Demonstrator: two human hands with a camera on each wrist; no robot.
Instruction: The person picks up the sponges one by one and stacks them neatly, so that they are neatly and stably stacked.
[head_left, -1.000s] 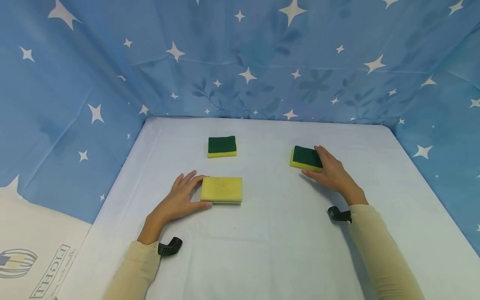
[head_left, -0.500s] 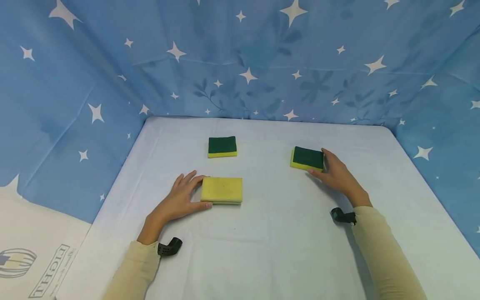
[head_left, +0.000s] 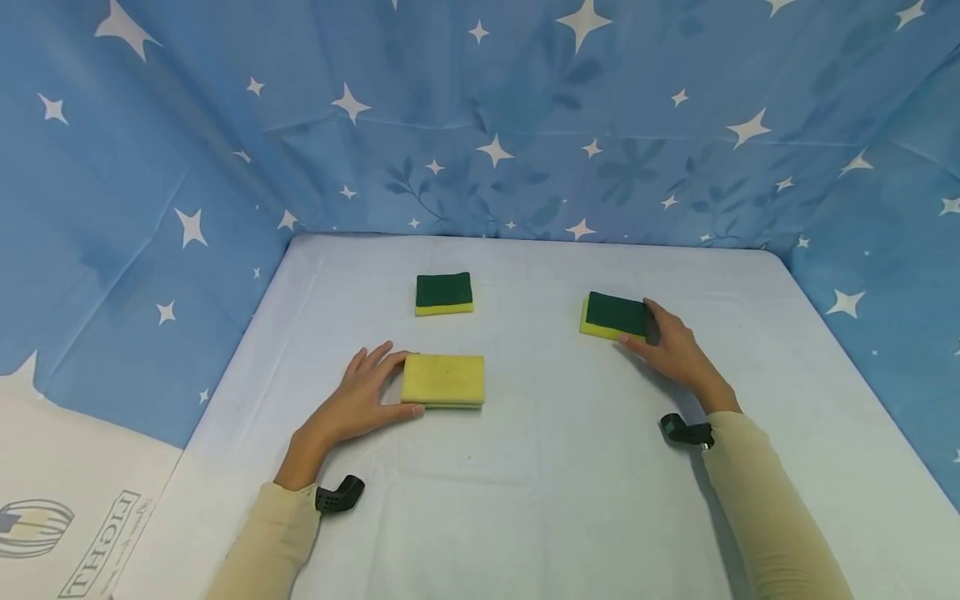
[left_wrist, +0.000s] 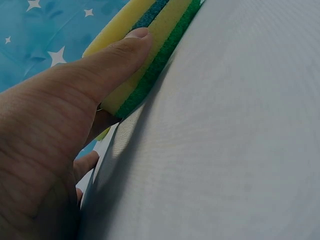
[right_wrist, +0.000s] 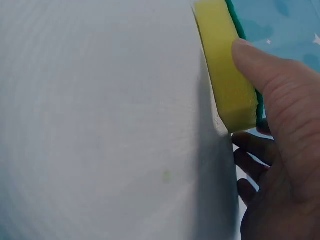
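Observation:
My left hand [head_left: 354,402] holds the left end of two stacked sponges [head_left: 444,379]. Its thumb lies along the near side and its index finger reaches the far left corner. The upper sponge shows its yellow face on top; yellow and green layers alternate along the side in the left wrist view. At the right end of a yellow sponge [head_left: 612,315] with a dark green top, my right hand [head_left: 673,352] rests loosely, thumb at the near edge and index finger at the far corner. A gap shows between palm and sponge. Its other fingers bend loosely [right_wrist: 250,165].
Another green-topped sponge [head_left: 444,293] lies behind the stack. A white cloth [head_left: 540,500] covers the table, and a blue curtain [head_left: 480,100] with white stars surrounds its back and sides. Each wrist wears a black camera.
My right hand has slid slightly right and nearer, its fingers drawing back from over the green-topped sponge, which stays put. The left hand and the stack have not moved.

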